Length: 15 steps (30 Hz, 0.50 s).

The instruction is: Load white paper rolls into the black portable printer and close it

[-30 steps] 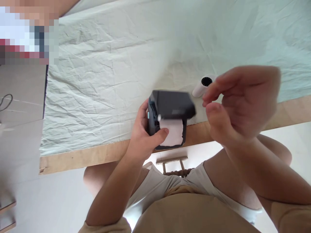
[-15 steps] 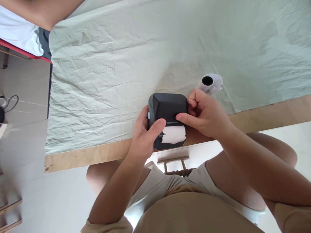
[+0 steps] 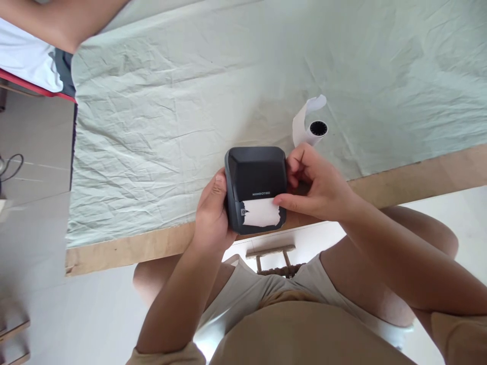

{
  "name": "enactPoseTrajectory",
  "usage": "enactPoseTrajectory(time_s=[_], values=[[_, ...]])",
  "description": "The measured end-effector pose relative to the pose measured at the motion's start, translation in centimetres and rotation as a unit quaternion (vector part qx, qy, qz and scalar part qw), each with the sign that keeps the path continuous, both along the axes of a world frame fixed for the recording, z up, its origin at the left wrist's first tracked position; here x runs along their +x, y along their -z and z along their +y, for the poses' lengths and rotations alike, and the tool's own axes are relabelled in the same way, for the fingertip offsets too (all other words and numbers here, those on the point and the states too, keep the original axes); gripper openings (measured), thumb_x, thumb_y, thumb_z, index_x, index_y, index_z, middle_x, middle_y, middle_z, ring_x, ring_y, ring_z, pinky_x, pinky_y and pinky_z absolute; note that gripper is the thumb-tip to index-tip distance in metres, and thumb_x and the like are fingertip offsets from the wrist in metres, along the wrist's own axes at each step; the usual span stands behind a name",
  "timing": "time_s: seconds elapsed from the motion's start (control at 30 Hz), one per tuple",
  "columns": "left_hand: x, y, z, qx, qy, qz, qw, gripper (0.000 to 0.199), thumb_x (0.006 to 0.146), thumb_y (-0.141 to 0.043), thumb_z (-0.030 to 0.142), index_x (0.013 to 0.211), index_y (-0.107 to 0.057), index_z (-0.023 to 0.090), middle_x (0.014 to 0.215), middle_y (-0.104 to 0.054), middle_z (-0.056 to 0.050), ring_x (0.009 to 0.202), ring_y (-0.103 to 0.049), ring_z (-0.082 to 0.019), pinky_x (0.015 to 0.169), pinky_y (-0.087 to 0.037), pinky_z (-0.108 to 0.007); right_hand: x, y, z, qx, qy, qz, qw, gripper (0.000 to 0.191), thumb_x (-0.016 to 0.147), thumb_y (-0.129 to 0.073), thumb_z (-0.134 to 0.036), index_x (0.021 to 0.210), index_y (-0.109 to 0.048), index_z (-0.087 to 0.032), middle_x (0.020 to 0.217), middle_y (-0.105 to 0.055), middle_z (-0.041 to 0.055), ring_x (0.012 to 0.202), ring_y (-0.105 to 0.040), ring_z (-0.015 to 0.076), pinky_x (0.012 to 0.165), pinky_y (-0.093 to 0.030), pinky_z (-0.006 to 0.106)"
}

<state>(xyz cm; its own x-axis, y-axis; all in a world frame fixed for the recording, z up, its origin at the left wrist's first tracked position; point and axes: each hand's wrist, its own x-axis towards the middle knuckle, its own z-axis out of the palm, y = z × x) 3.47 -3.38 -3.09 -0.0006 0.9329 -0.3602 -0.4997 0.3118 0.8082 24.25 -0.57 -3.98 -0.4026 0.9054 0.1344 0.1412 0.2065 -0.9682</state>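
A dark label printer (image 3: 257,172) is held up at the table's front edge, its lettered lid facing me. From its slot a torn-edged strip of white paper (image 3: 261,213) hangs over the front. My left hand (image 3: 213,213) is closed around the printer's left side, thumb along the edge and the other fingers hidden behind it. At the right side is my right hand (image 3: 317,185), fingers curled against the edge and thumb touching by the paper's upper right corner. Just beyond that hand, a white paper roll (image 3: 300,126) with a black core lies on the cloth, its loose end curling up.
A wrinkled pale green cloth (image 3: 171,126) covers the table, whose bare wooden edge (image 3: 133,248) runs along my side. Another person's arm (image 3: 68,20) rests at the upper left. Below the edge are my knees and a wooden stool part (image 3: 271,251).
My left thumb has moved off the printer's front to its left edge. My right thumb has slid down towards the paper. The roll's loose end has swung from the right to up and left.
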Motion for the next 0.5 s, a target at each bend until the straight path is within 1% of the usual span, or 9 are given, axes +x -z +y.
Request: enactPoseTrajectory(time_s=[0.1,0.17,0.23,0.3,0.33,0.37,0.4,0.43,0.5], values=[[-0.1,0.1,0.0,0.013,0.006,-0.008,1.000,0.037,0.088,-0.096,0.054,0.086,-0.078,0.022,0.070,-0.071,0.003,0.068,-0.076,-0.018,0.071,-0.070,-0.032,0.5,-0.6,0.0,0.022,-0.001,-0.034,0.999,0.062,0.081,-0.098,-0.042,0.089,-0.038,-0.029,0.068,-0.046,-0.0096,0.053,-0.041,0.0079,0.044,-0.035,0.024],[-0.2,0.2,-0.1,0.011,0.008,-0.006,1.000,0.036,0.089,-0.096,0.054,0.087,-0.077,0.022,0.071,-0.071,0.003,0.073,-0.079,-0.019,0.074,-0.071,-0.032,0.5,-1.3,-0.2,0.069,0.025,-0.047,0.996,0.061,0.083,-0.097,-0.040,0.086,-0.038,-0.028,0.064,-0.046,-0.0106,0.049,-0.041,0.0072,0.042,-0.034,0.023],[-0.1,0.3,-0.2,0.005,0.010,0.010,1.000,0.037,0.091,-0.092,0.056,0.093,-0.077,0.022,0.075,-0.075,0.001,0.085,-0.084,-0.024,0.081,-0.072,-0.034,0.2,-2.1,-0.4,0.132,0.110,-0.023,0.985,0.054,0.093,-0.090,-0.039,0.084,-0.038,-0.028,0.063,-0.049,-0.0097,0.049,-0.051,0.0090,0.042,-0.038,0.023],[-0.1,0.4,-0.3,-0.003,0.012,0.031,0.999,0.039,0.092,-0.090,0.059,0.099,-0.077,0.022,0.080,-0.079,-0.001,0.099,-0.086,-0.028,0.087,-0.072,-0.037,-0.3,-2.8,-0.6,0.188,0.211,0.011,0.959,0.046,0.101,-0.082,-0.037,0.084,-0.040,-0.029,0.067,-0.054,-0.0071,0.060,-0.068,0.0133,0.045,-0.047,0.024],[-0.1,0.4,-0.3,-0.007,0.009,0.040,0.999,0.040,0.091,-0.091,0.059,0.101,-0.077,0.022,0.081,-0.080,-0.002,0.102,-0.086,-0.029,0.089,-0.072,-0.038,-0.6,-3.0,-0.7,0.211,0.248,0.017,0.945,0.042,0.103,-0.081,-0.035,0.085,-0.043,-0.029,0.071,-0.058,-0.0058,0.067,-0.074,0.0149,0.047,-0.050,0.025],[0.0,0.4,-0.4,-0.012,0.007,0.046,0.999,0.041,0.091,-0.091,0.059,0.102,-0.077,0.022,0.081,-0.080,-0.002,0.104,-0.086,-0.029,0.091,-0.071,-0.038,-0.8,-3.3,-0.8,0.232,0.266,0.003,0.936,0.038,0.102,-0.081,-0.033,0.086,-0.046,-0.029,0.074,-0.062,-0.0049,0.070,-0.076,0.0157,0.049,-0.051,0.026],[0.0,0.4,-0.4,-0.012,0.006,0.050,0.999,0.041,0.090,-0.091,0.059,0.103,-0.077,0.022,0.081,-0.080,-0.001,0.104,-0.086,-0.029,0.091,-0.071,-0.038,-1.1,-3.5,-0.9,0.248,0.265,-0.035,0.931,0.034,0.100,-0.080,-0.030,0.087,-0.049,-0.028,0.076,-0.066,-0.0043,0.070,-0.075,0.0157,0.051,-0.051,0.028],[0.0,0.4,-0.5,-0.011,0.007,0.054,0.998,0.041,0.090,-0.091,0.059,0.103,-0.077,0.022,0.082,-0.080,-0.001,0.103,-0.086,-0.028,0.091,-0.071,-0.037,-1.3,-3.7,-0.9,0.258,0.250,-0.094,0.928,0.028,0.100,-0.078,-0.026,0.087,-0.053,-0.028,0.076,-0.069,-0.0039,0.066,-0.072,0.0151,0.052,-0.048,0.029],[0.0,0.3,-0.5,-0.008,0.014,0.063,0.998,0.041,0.090,-0.090,0.060,0.103,-0.076,0.023,0.084,-0.081,-0.001,0.102,-0.085,-0.027,0.089,-0.070,-0.036,-1.7,-4.0,-0.8,0.258,0.203,-0.234,0.915,0.015,0.099,-0.070,-0.021,0.088,-0.061,-0.027,0.073,-0.071,-0.0029,0.059,-0.062,0.0138,0.054,-0.038,0.031]])
